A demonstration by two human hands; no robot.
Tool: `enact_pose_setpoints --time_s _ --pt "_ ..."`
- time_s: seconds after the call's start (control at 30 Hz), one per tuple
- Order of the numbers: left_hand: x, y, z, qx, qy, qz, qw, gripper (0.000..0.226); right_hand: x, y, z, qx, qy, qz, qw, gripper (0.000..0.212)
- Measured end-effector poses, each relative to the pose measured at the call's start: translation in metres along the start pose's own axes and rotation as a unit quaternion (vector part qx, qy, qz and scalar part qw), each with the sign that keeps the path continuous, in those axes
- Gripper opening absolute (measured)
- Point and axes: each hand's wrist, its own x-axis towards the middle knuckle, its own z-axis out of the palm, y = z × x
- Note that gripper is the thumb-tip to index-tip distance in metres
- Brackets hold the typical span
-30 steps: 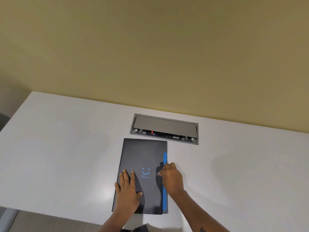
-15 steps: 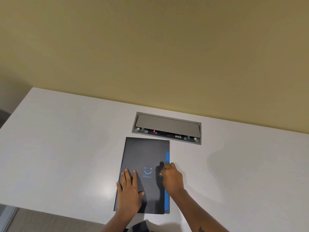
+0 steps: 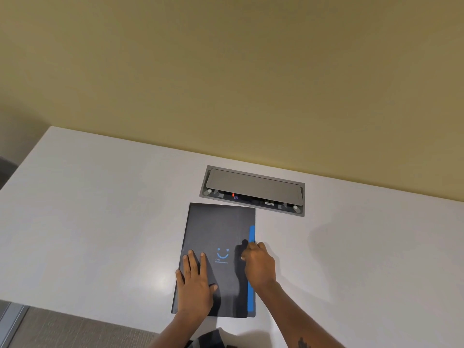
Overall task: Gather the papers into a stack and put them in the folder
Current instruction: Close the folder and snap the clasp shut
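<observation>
A dark grey folder (image 3: pixel 216 229) with a blue smiley mark lies closed on the white table (image 3: pixel 100 222), just in front of me. A blue strip (image 3: pixel 252 232) runs along its right edge. My left hand (image 3: pixel 195 282) rests flat on the lower left of the cover, fingers apart. My right hand (image 3: pixel 259 264) is curled at the folder's right edge, with its fingertips on the cover beside the blue strip. No loose papers are in view; whatever is inside the folder is hidden.
A grey recessed power box (image 3: pixel 253 190) with a hinged lid sits in the table just behind the folder. The yellow wall (image 3: pixel 226 84) rises behind the table. The table's near edge runs just below the folder, and a dark object (image 3: pixel 213 339) shows beneath it.
Both hands stay in the same places on the closed folder. The view has shifted slightly, and nothing on the table has moved.
</observation>
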Motion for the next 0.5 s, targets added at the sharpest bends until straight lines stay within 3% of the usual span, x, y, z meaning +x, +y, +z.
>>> enact_pose_setpoints --time_s 0.5 --pt "0.003 0.001 0.005 0.000 -0.003 -0.007 1.000 0.094 0.006 -0.011 -0.002 -0.018 -0.030 0.005 0.999 0.027"
